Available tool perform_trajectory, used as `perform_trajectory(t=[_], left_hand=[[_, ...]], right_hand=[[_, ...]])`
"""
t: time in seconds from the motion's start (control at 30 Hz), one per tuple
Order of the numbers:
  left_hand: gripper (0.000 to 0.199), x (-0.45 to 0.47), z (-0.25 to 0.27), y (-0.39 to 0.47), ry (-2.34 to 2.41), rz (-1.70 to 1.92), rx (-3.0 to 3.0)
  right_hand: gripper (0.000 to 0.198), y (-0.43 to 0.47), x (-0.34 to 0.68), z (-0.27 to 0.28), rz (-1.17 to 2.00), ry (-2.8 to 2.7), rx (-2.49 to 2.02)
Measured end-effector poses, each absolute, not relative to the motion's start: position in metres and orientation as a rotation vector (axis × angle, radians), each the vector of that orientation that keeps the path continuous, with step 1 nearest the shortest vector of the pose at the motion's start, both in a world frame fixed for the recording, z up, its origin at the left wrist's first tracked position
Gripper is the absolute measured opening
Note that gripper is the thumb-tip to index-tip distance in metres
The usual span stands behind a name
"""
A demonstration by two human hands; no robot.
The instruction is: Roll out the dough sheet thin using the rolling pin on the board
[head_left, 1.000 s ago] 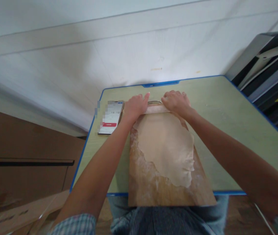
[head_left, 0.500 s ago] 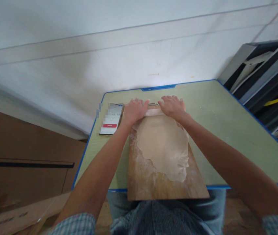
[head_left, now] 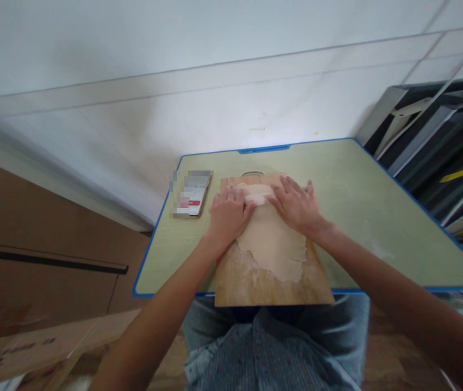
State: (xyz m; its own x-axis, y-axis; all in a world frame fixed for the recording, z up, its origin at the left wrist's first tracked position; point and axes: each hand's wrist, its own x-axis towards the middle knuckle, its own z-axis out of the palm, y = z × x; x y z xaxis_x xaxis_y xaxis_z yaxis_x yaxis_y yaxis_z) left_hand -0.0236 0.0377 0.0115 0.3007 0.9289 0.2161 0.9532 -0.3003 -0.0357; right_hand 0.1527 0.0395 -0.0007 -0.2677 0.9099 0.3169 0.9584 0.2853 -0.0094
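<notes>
Your left hand (head_left: 230, 214) and right hand (head_left: 299, 209), apart, fingers extended, have drawn the pale roller (head_left: 260, 199) toward 6 o'clock. Dough (head_left: 274, 244) centred on the board (head_left: 235, 288) now shows beyond it at 12; pressing likely shifts nearer you.

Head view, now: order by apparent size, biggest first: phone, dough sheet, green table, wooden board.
1. Green table
2. Wooden board
3. Dough sheet, partly covered by the hands, so its full extent is unsure
4. Phone
</notes>
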Motion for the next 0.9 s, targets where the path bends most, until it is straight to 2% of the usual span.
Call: perform_trajectory(t=[0.13,0.3,0.9], left_hand=[[0.053,-0.025,0.010,0.026,-1.721,-0.198,-2.453],[0.044,-0.024,0.011,0.040,-1.768,-0.252,-2.434],[0.054,-0.024,0.013,0.134,-2.043,-0.150,-2.385]], right_hand=[[0.050,0.026,0.160,-0.004,-0.330,-2.353,-1.645],[0.051,0.044,0.155,-0.006,-0.342,-2.337,-1.669],[0.039,0.131,0.133,0.003,0.048,-2.205,-1.980]])
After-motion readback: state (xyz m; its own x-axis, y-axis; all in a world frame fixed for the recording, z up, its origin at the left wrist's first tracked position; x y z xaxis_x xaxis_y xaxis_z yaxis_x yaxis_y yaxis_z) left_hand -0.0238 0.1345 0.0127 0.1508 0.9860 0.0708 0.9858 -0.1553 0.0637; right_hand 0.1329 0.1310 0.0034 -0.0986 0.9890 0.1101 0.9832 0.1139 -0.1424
